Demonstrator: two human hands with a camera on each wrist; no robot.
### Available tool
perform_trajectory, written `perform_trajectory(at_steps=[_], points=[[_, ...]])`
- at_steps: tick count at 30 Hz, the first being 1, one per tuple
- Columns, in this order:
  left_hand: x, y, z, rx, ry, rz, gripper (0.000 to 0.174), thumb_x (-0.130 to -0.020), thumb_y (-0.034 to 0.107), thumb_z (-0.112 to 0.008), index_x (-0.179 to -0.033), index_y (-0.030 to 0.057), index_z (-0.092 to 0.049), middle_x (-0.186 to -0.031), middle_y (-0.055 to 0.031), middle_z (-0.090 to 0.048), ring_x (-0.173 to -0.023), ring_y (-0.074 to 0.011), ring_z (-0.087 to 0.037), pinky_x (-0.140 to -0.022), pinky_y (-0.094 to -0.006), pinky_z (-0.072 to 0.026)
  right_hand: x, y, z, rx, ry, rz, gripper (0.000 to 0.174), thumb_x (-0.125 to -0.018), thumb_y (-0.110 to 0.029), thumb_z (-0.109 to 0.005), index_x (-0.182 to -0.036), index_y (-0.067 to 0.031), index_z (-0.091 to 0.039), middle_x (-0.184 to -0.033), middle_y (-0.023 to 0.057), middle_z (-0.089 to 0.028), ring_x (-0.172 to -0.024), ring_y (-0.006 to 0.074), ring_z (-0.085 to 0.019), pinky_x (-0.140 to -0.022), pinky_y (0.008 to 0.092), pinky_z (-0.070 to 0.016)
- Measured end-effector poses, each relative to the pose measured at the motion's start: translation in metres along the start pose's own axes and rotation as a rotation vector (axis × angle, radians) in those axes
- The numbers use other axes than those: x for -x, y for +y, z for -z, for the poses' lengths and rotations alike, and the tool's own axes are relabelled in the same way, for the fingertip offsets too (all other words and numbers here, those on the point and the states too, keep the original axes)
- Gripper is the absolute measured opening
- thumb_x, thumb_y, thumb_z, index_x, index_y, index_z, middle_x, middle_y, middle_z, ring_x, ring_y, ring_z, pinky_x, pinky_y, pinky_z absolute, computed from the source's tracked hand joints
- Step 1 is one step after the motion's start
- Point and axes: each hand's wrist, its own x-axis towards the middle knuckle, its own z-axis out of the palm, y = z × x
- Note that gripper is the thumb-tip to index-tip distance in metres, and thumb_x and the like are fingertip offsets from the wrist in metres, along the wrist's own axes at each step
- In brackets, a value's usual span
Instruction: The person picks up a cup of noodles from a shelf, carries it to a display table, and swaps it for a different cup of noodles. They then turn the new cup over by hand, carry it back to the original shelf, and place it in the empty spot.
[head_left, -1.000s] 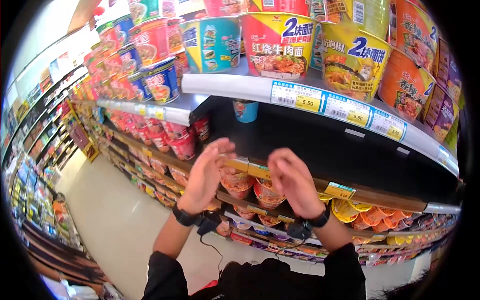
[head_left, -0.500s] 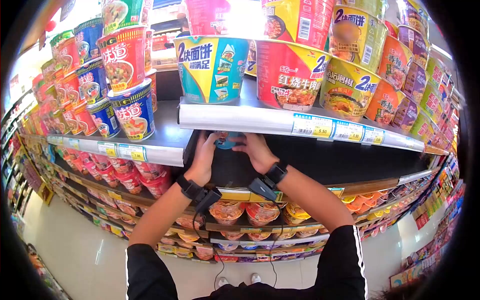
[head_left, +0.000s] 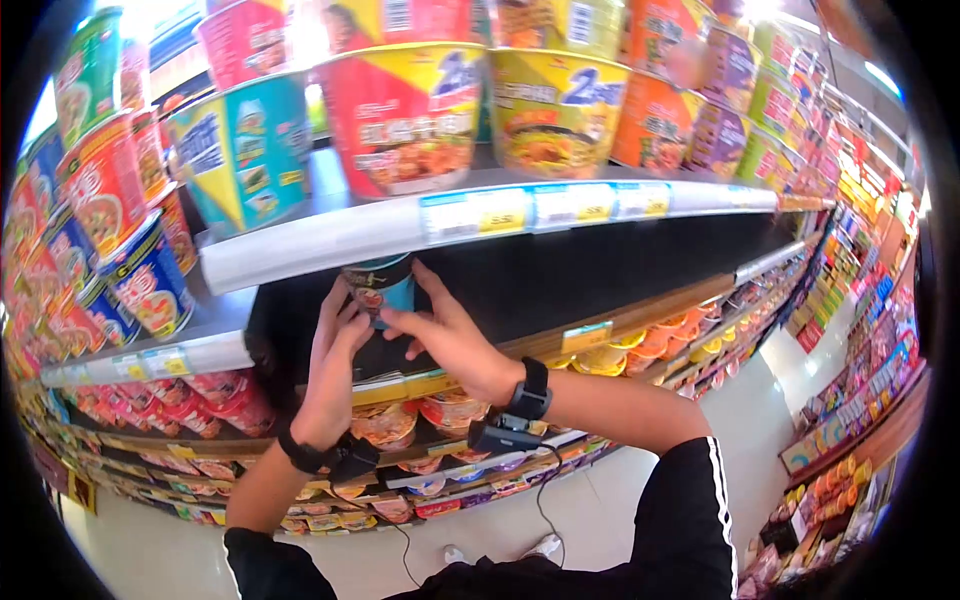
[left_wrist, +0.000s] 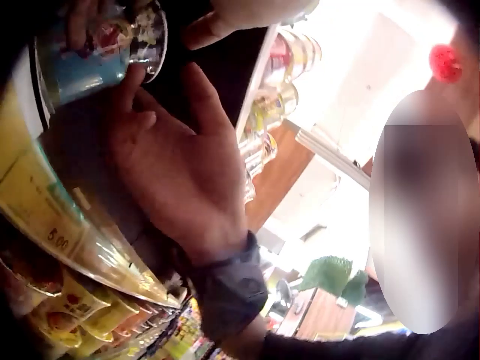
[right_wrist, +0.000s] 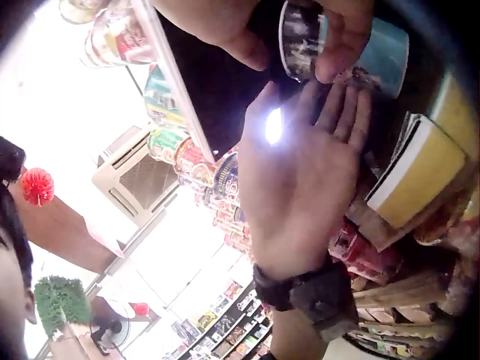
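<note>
A blue noodle cup (head_left: 397, 293) with a dark upper band is under the grey-edged shelf, between the hands. My left hand (head_left: 335, 365) holds its left side, thumb low at the front. At the right side, my right hand (head_left: 450, 340) has its thumb on the cup's lower front and a finger raised beside it. The left wrist view shows the cup (left_wrist: 90, 67) on its side in the picture, my right hand (left_wrist: 180, 165) near its rim. In the right wrist view, fingertips of my left hand (right_wrist: 300, 180) meet the cup (right_wrist: 382, 56).
Stacked noodle cups (head_left: 405, 120) stand on the shelf above, behind a pale edge (head_left: 330, 238) with price labels. Blue and red cups (head_left: 145, 280) are stacked at the left. A lower shelf edge (head_left: 640, 320) runs below my hands, with more cups beneath.
The view has swung to the right and closer, so the shelf appears further left. My hands have closed in around the blue cup, which shows larger between them.
</note>
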Motion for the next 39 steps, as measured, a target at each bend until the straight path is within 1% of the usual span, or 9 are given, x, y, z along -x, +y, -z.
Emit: perform_trajectory(at_steps=[6,7,12,16,27,32,34,36,39], points=[[0.034,-0.023,-0.067,-0.248,-0.050,-0.282,0.066,-0.101,0.020,-0.052,-0.159,0.0041,-0.025,-0.163,-0.0117,-0.028,-0.149,-0.0267,-0.030,-0.118,-0.0438,-0.0291,0.070,-0.008,0.048,-0.038,0.001,0.205,0.089,-0.099,-0.011,-0.065,-0.164,-0.0107,-0.004,-0.110,0.0054,-0.059,-0.096,0.0082,-0.058,-0.081,0.0251,-0.0495],[0.042,-0.029,-0.078,-0.287,-0.034,-0.313,0.067,-0.101,0.023,-0.052,-0.160,0.0043,-0.025,-0.163,-0.0121,-0.028,-0.149,-0.0278,-0.029,-0.118,-0.0451,-0.0290,0.080,-0.004,0.059,-0.065,0.000,0.257,0.090,-0.097,-0.009,-0.068,-0.163,-0.0081,-0.007,-0.143,0.0092,-0.042,-0.093,0.0084,-0.059,-0.073,0.0236,-0.0498],[0.070,-0.073,-0.152,-0.380,0.058,-0.496,0.074,-0.098,0.029,-0.054,-0.158,-0.0023,-0.025,-0.163,-0.0173,-0.025,-0.151,-0.0325,-0.026,-0.121,-0.0501,-0.0233,0.152,-0.030,0.122,0.166,0.042,0.364,0.080,-0.097,-0.006,-0.066,-0.162,-0.0078,-0.019,-0.166,0.0122,-0.017,-0.103,0.0110,-0.058,-0.077,0.0211,-0.0478],[0.081,-0.141,-0.194,-0.489,0.100,-0.872,0.073,-0.094,0.014,-0.058,-0.154,-0.0059,-0.021,-0.158,-0.0249,-0.027,-0.145,-0.0360,-0.034,-0.121,-0.0512,-0.0251,0.205,-0.030,0.175,0.334,0.242,0.575,0.066,-0.095,-0.013,-0.065,-0.155,-0.0037,-0.038,-0.158,0.0175,-0.038,-0.138,0.0307,-0.043,-0.112,0.0402,-0.0348],[0.120,-0.224,-0.384,-0.112,-0.343,-0.859,0.080,-0.093,0.025,-0.058,-0.155,-0.0040,-0.015,-0.158,-0.0277,-0.025,-0.143,-0.0389,-0.036,-0.117,-0.0535,-0.0299,0.356,0.016,0.342,1.154,0.704,1.342,0.062,-0.081,-0.033,-0.081,-0.134,-0.0159,-0.054,-0.148,0.0186,-0.049,-0.135,0.0435,-0.047,-0.103,0.0569,-0.0384],[0.149,-0.243,-0.471,0.115,-0.576,-0.754,0.084,-0.093,0.030,-0.058,-0.155,-0.0031,-0.012,-0.157,-0.0290,-0.024,-0.142,-0.0402,-0.037,-0.115,-0.0546,-0.0321,0.433,0.029,0.358,1.157,0.618,0.981,0.104,-0.084,-0.040,-0.080,-0.164,-0.0201,-0.016,-0.168,0.0216,-0.012,-0.148,0.0556,-0.021,-0.112,0.0665,-0.0277],[0.160,-0.253,-0.500,0.195,-0.679,-0.696,0.085,-0.093,0.032,-0.058,-0.155,-0.0027,-0.011,-0.157,-0.0295,-0.023,-0.142,-0.0407,-0.037,-0.115,-0.0550,-0.0330,0.469,0.030,0.355,1.258,0.498,0.584,0.127,-0.078,-0.053,-0.083,-0.162,-0.0029,-0.001,-0.158,0.0431,0.014,-0.147,0.0620,-0.002,-0.117,0.0657,-0.0110],[0.172,-0.264,-0.525,0.266,-0.766,-0.618,0.087,-0.093,0.034,-0.058,-0.155,-0.0024,-0.010,-0.157,-0.0300,-0.023,-0.141,-0.0412,-0.038,-0.114,-0.0554,-0.0338,0.482,0.082,0.361,1.304,0.708,0.744,0.125,-0.082,-0.074,-0.066,-0.163,-0.0066,0.002,-0.165,0.0312,0.013,-0.153,0.0493,0.010,-0.120,0.0610,-0.0084],[0.189,-0.278,-0.562,0.383,-0.888,-0.490,0.089,-0.092,0.036,-0.057,-0.156,-0.0019,-0.008,-0.157,-0.0307,-0.022,-0.141,-0.0420,-0.038,-0.113,-0.0561,-0.0352,0.511,0.076,0.343,1.164,0.844,0.603,0.132,-0.077,-0.060,-0.081,-0.160,-0.0004,0.003,-0.156,0.0461,0.015,-0.147,0.0630,-0.001,-0.119,0.0637,-0.0095]])
